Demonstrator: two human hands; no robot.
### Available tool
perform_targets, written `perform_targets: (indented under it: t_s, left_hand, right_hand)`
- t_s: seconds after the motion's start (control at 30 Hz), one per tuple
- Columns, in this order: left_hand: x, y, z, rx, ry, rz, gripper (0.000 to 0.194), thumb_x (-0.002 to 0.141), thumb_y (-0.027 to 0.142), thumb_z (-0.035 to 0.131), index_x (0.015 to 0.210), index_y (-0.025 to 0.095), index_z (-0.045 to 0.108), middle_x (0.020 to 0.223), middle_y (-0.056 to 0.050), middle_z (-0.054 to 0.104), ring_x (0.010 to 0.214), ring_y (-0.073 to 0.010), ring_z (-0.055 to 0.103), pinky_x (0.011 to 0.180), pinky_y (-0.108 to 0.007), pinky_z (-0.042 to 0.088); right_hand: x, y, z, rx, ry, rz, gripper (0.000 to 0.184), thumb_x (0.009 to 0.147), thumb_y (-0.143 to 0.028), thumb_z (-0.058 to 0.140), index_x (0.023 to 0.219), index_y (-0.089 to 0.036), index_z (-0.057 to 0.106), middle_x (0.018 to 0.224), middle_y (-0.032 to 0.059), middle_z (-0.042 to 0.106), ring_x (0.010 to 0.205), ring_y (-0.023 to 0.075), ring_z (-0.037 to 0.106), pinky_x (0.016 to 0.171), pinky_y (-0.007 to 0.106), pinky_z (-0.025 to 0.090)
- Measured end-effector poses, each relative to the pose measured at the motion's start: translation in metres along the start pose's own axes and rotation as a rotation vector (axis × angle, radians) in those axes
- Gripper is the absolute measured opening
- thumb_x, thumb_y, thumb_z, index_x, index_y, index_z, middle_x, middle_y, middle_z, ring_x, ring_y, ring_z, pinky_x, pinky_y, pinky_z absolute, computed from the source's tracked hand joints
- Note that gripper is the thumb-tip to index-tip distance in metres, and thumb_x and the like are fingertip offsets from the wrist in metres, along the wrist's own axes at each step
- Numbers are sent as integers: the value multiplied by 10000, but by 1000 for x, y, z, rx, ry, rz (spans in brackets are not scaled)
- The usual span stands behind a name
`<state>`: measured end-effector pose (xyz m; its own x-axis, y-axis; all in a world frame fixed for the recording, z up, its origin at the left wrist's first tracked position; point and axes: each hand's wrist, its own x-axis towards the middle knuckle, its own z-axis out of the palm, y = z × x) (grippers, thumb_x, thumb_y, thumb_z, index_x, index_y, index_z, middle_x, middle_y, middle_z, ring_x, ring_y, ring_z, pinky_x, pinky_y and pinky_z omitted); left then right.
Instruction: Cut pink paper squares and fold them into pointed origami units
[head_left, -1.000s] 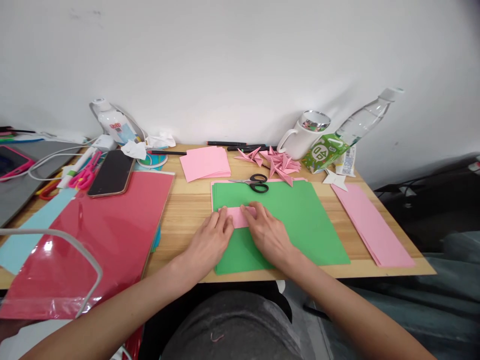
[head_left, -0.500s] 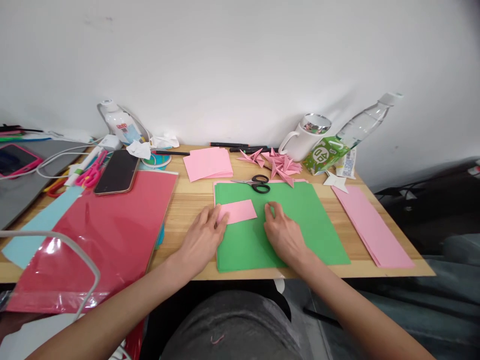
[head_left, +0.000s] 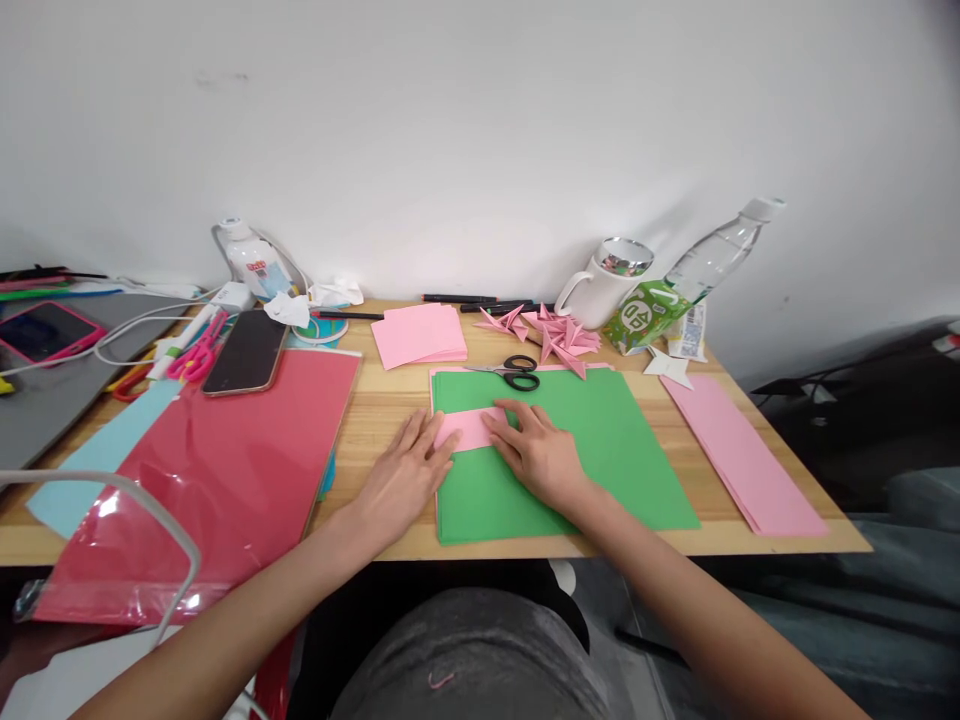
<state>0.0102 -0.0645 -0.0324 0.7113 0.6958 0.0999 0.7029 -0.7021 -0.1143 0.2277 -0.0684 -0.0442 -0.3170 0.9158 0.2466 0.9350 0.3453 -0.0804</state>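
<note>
A small pink paper strip point(head_left: 469, 430) lies across the left part of a stack of green paper point(head_left: 622, 460). My left hand point(head_left: 409, 462) holds the strip's left end, thumb on top and fingers along its edge. At the right end my right hand point(head_left: 536, 452) has come down on the strip, its fingertips pressing there and hiding that edge. Just beyond the strip, black-handled scissors point(head_left: 520, 381) rest near the far edge of the green stack.
Behind the green stack are cut pink paper pieces point(head_left: 421, 335), folded pink stars point(head_left: 562, 335), black pens point(head_left: 459, 298) and a white mug point(head_left: 606, 282). Long pink strips point(head_left: 742, 455) lie right. A phone point(head_left: 246, 351) and red paper point(head_left: 240, 450) are left.
My right hand has moved left from the green paper onto the strip's right end. My left hand stays at the left end. The view has shifted slightly.
</note>
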Motion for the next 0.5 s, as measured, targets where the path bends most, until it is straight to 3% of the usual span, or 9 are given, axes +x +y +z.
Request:
perform_targets:
  t_s: [0.23, 0.5]
  left_hand:
    - [-2, 6, 0, -53, 42, -168, 397, 918, 258, 478, 1271, 95, 556, 1301, -158, 584, 1243, -321, 496, 1048, -474, 387]
    - [9, 24, -12, 55, 4, -335, 428, 905, 239, 457, 1216, -30, 575, 1214, -235, 621, 1153, -382, 550, 1022, -535, 370]
  right_hand:
    - [0, -3, 0, -13, -21, 36, 326, 966, -321, 397, 1201, -299, 622, 1308, 55, 567, 977, 213, 545, 568, 234, 447]
    - [1, 0, 1, 71, -1, 58, 359, 963, -317, 401, 1263, -207, 565, 1290, 84, 579, 1023, 225, 546, 668, 277, 504]
